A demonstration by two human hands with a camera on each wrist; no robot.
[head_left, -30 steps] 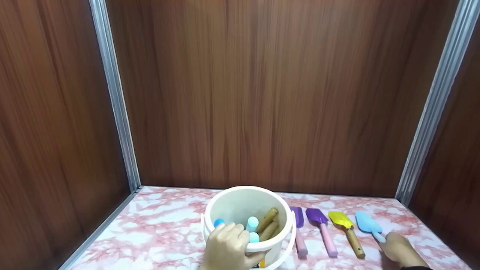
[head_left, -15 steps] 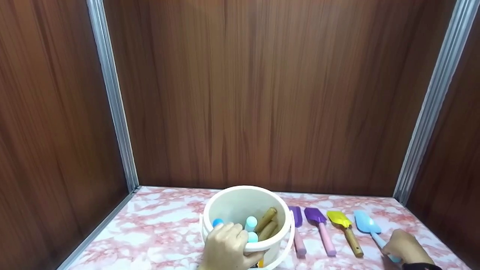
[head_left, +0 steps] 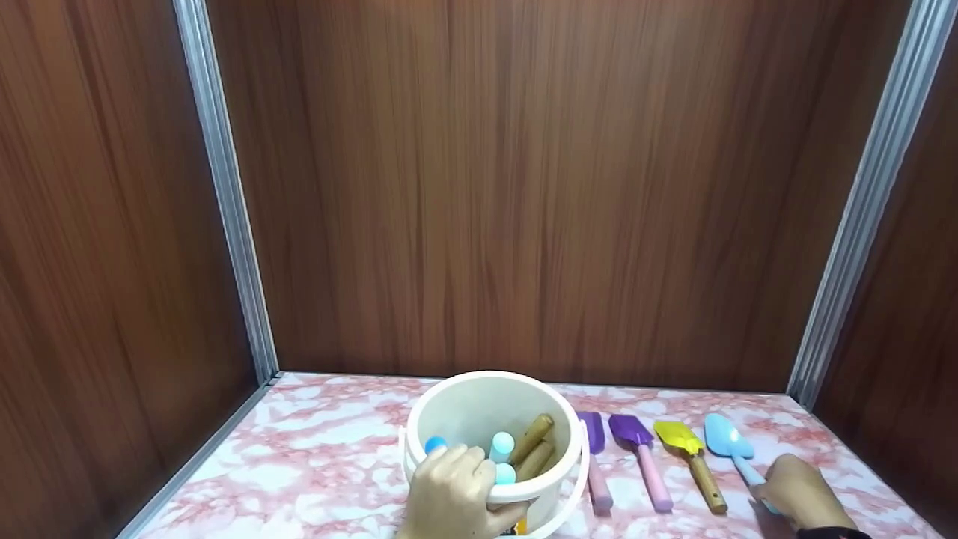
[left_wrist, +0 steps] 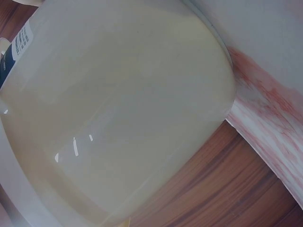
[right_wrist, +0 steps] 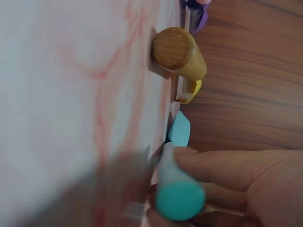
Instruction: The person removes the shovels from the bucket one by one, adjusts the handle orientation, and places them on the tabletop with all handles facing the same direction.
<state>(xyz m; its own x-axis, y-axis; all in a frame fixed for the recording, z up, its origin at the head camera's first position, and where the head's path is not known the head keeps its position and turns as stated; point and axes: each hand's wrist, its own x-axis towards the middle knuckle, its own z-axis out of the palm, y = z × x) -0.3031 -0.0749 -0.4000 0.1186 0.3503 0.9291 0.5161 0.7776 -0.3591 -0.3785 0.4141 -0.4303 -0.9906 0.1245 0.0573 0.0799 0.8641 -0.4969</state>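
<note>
My left hand (head_left: 453, 490) grips the near rim of a white bucket (head_left: 479, 404), thumb outside. In the left wrist view the bucket's pale wall (left_wrist: 123, 109) fills most of the picture. At the right of the head view my right hand (head_left: 797, 490) pinches the handle of a light blue spatula (head_left: 722, 436) lying on the table. In the right wrist view the thumb presses one side of that spatula's handle (right_wrist: 180, 201), its teal end facing the camera. Inside the bucket stand wooden handles (head_left: 535, 457), light blue handles (head_left: 503, 445) and a blue one (head_left: 435, 443); their lower ends are hidden.
Left of the light blue spatula lie a yellow spatula (head_left: 696, 460) with a wooden handle, a purple spatula (head_left: 644, 457) with a pink handle, and another purple one (head_left: 595, 449) close beside the bucket. Brown wood-grain panels (head_left: 524, 187) enclose the marbled table (head_left: 322, 434).
The light blue spatula has turned slightly, its blade moving a little left and away. My right hand shifted right along the handle, then back left. The left hand and bucket have stayed put.
</note>
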